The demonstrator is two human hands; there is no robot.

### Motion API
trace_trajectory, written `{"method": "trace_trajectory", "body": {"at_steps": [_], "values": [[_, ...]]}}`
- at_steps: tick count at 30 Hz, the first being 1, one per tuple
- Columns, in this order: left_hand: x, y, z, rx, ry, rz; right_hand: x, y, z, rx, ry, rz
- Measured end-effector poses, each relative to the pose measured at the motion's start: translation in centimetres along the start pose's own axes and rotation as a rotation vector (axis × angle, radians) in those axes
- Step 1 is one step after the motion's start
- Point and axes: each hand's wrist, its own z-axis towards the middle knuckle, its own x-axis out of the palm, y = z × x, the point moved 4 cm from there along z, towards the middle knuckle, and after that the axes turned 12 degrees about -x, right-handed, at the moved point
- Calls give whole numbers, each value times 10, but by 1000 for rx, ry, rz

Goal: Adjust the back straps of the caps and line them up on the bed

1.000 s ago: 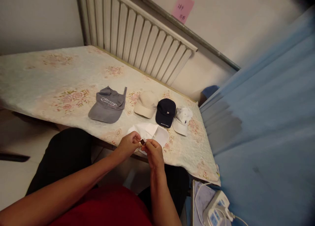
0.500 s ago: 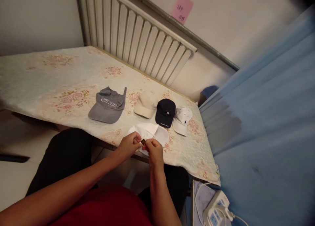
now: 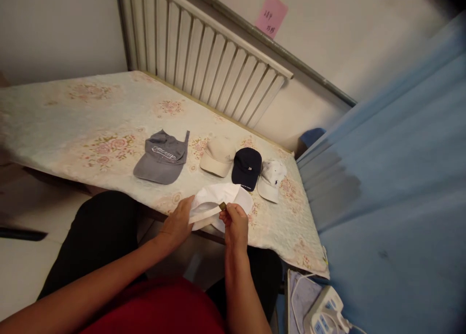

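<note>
A white cap (image 3: 214, 203) lies at the near edge of the table, its back opening toward me. My left hand (image 3: 179, 221) grips the cap's left rim with closed fingers. My right hand (image 3: 236, 221) pinches the small brown buckle (image 3: 222, 206) on the cap's strap. Behind it in a row lie a grey cap (image 3: 162, 157), a beige cap (image 3: 217, 156), a navy cap (image 3: 246, 168) and a white cap with a dark logo (image 3: 271, 179).
A floral quilted cloth (image 3: 91, 130) covers the table. A white radiator (image 3: 204, 57) stands against the back wall under a pink note (image 3: 271, 16). A blue curtain (image 3: 393, 178) hangs on the right. A white power strip (image 3: 325, 314) lies low right.
My left hand has let go of the buckle and moved left onto the cap's rim. The right hand has lifted the buckle slightly up. The camera shifted a little.
</note>
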Motion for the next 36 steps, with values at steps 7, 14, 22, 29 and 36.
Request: {"method": "trace_trajectory", "body": {"at_steps": [7,14,22,29,36], "values": [[4,2,4,-140,110,23,-3,17,5,-247,-12,-345],[6,-1,10,-75,53,35,0,47,2,-456,-5,-531],[-18,-28,24,21,-55,-115,15,94,-7,-641,36,-621],[-62,-57,51,142,-139,-182,15,130,12,-608,61,-538],[-90,-63,64,203,-202,-105,8,115,17,-424,4,-242]]}}
